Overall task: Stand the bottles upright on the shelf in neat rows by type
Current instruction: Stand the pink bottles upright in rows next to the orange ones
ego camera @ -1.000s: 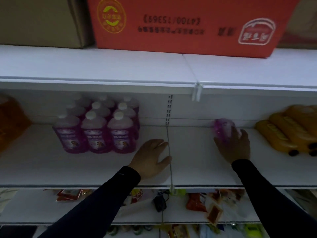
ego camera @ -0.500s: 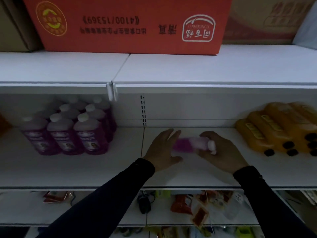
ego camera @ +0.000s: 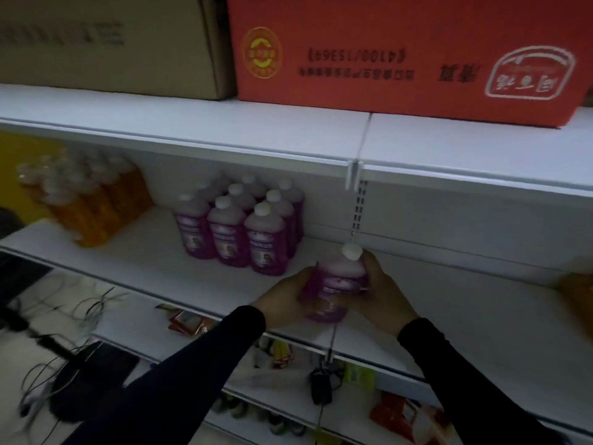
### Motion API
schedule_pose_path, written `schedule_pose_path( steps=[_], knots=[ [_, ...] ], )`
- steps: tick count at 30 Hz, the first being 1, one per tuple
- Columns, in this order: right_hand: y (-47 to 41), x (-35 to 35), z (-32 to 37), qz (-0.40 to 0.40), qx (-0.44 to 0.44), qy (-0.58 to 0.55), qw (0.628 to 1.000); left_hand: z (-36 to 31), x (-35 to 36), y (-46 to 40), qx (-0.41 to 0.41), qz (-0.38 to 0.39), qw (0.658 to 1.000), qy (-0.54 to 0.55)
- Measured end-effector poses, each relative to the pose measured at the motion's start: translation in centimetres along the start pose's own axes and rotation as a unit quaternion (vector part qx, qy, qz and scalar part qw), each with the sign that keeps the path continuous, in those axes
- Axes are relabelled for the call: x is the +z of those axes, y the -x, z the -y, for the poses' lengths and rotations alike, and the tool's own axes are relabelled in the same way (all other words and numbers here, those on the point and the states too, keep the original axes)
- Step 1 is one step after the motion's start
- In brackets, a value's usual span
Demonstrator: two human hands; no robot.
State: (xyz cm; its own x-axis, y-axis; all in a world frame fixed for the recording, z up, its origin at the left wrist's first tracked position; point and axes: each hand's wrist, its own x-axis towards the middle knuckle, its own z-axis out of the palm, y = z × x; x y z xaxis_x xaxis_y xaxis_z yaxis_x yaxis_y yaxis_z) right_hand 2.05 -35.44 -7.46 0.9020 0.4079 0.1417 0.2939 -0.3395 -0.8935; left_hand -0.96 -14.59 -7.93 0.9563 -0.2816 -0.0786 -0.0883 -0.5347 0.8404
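A purple bottle [ego camera: 337,284] with a white cap stands upright near the front of the white shelf [ego camera: 154,252], at the seam between two shelf boards. My left hand [ego camera: 285,300] grips its left side and my right hand [ego camera: 382,293] grips its right side. To the left, several matching purple bottles [ego camera: 240,226] stand upright in tight rows. Further left, orange bottles [ego camera: 93,200] with pale caps stand in a blurred group. At the far right edge an orange bottle [ego camera: 577,287] is partly in view.
A red carton [ego camera: 401,59] and a brown carton [ego camera: 112,43] sit on the shelf above. The lower shelf holds packets [ego camera: 186,322] and a small black device [ego camera: 321,387]. Cables [ego camera: 80,309] lie at lower left.
The purple bottle went from lying sideways in my right hand to upright between both hands. My left hand left the shelf and took hold of it. The view swung left.
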Motion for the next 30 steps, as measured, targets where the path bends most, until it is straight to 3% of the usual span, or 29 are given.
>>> schedule_pose_path(
  steps=[5, 9, 12, 21, 30],
  knots=[
    [-3.1, 7.8, 3.0, 0.003, -0.050, 0.005, 0.999, 5.6, -6.8, 4.4, -0.031, -0.073, 0.991, -0.105],
    [-5.2, 12.2, 4.5, -0.031, -0.052, 0.017, 0.998, 11.7, -12.5, 7.2, -0.114, -0.103, 0.939, -0.309],
    [-6.2, 14.3, 4.7, -0.059, -0.038, 0.047, 0.996, 14.7, -14.8, 7.7, -0.113, -0.089, 0.916, -0.373],
    [-5.5, 17.7, 4.1, -0.171, 0.054, 0.057, 0.982, 18.3, -14.2, 7.0, -0.034, -0.094, 0.911, -0.400],
    [-6.3, 19.5, 4.8, -0.219, 0.049, 0.065, 0.972, 19.1, -14.1, 6.6, -0.013, -0.109, 0.907, -0.406]
  ],
)
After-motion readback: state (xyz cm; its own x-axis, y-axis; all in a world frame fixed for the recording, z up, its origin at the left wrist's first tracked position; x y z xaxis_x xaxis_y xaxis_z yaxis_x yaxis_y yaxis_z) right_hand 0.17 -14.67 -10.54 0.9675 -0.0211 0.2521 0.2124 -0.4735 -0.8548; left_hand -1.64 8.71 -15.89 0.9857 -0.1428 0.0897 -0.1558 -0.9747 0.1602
